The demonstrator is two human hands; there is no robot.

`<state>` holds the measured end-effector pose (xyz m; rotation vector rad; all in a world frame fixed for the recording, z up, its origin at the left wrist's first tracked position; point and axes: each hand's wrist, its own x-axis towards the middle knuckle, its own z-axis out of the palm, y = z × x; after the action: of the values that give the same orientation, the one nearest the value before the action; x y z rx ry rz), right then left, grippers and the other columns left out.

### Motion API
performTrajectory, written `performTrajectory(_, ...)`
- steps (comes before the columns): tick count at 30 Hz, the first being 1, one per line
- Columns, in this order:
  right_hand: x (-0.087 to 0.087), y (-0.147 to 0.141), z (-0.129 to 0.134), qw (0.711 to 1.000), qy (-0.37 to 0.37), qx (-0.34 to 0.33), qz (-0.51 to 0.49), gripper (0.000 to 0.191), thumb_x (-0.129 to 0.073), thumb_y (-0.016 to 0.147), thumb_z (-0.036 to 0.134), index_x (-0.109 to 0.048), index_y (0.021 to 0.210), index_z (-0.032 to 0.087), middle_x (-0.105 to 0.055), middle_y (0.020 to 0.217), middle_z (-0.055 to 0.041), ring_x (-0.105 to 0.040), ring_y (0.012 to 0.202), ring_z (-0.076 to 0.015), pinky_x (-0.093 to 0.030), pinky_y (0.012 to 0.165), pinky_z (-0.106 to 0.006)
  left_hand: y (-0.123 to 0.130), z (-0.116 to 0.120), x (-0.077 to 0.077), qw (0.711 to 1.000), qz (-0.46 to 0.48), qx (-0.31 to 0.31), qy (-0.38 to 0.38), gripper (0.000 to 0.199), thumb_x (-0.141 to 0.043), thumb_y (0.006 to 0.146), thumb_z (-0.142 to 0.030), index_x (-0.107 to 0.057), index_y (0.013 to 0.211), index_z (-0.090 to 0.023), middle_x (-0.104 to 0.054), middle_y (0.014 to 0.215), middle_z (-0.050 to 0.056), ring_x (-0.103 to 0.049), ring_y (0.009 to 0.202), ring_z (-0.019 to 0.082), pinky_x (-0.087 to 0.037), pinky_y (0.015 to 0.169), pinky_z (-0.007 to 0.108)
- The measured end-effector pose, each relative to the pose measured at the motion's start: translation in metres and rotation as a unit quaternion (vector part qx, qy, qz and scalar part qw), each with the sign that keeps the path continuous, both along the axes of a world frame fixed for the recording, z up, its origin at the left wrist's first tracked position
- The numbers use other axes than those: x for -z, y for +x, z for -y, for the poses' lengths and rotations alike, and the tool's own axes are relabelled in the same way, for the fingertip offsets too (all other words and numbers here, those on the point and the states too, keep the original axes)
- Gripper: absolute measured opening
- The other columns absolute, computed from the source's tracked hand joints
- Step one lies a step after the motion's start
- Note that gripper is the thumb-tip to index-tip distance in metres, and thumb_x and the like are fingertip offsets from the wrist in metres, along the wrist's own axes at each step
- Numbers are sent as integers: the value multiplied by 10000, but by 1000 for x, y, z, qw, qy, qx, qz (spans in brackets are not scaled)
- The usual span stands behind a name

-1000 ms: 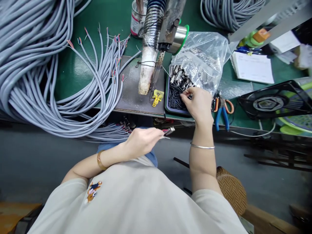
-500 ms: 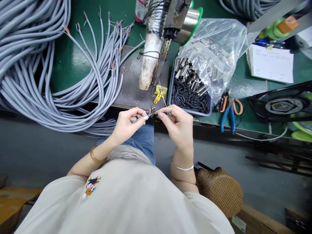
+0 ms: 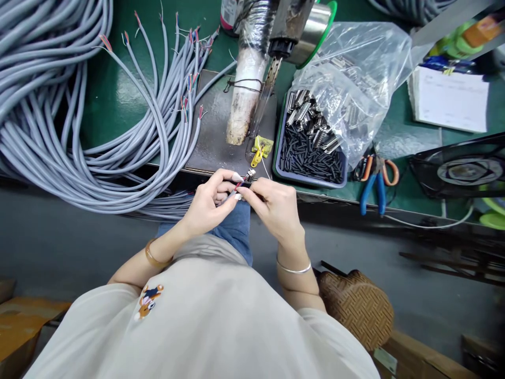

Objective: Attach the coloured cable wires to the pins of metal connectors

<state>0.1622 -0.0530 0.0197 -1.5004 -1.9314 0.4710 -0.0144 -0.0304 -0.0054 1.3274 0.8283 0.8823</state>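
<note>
Near the bench's front edge, my left hand pinches the end of a grey cable, whose thin coloured wires show between the fingertips. A small metal connector sits at the wire ends, just past the fingertips. My right hand is closed at the wires and connector from the right, its thumb and index fingertip close to my left fingers. What the right fingertips grip is too small to make out. Above the hands are a soldering iron and a yellow clip with a thin solder wire.
Grey cables cover the bench's left side. To the right are a bin of black sleeves and metal connectors, a plastic bag, pliers, a paper pad and a black fan. A solder spool stands behind.
My right hand has moved left, its fingertips now nearer my left hand and over the coloured wires. The connector has turned and sits slightly higher. The view has shifted a little.
</note>
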Motion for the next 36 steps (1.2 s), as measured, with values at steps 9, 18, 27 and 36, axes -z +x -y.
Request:
performTrajectory(9, -25, 10, 10, 997, -15, 54, -60, 102, -732, 881, 299, -708, 888, 200, -665, 697, 26, -469, 534, -80, -346, 525, -250, -5, 4, -3, 999, 7, 33, 5, 328, -629, 957, -269, -541, 1266, -201, -756, 940, 24, -519, 518, 28, -458, 521, 153)
performTrajectory(18, -17, 0, 9, 997, -18, 4, -72, 104, -689, 920, 191, -698, 817, 197, -743, 781, 9, -603, 627, -99, -432, 598, -244, -7, 4, 0, 998, -7, 38, 43, 271, -618, 971, -289, -629, 1214, -170, -762, 939, 31, -546, 490, 25, -455, 497, 152)
performTrajectory(27, -30, 4, 10, 989, 41, 121, -74, 234, -701, 920, 438, -759, 1006, 228, -640, 601, 46, -487, 453, -83, -331, 468, -270, -4, 5, -5, 951, -71, -58, 295, 111, -626, 962, -201, -718, 914, -165, -779, 872, 56, -713, 770, 133, -555, 704, 231)
performTrajectory(36, -37, 6, 1, 992, -65, 38, -105, 201, -636, 955, 296, -793, 1058, 225, -816, 881, -26, -740, 706, -150, -557, 639, -272, -6, 4, -5, 911, -91, -84, 394, 124, -544, 986, -148, -659, 993, -194, -722, 979, 75, -688, 886, 138, -536, 781, 232)
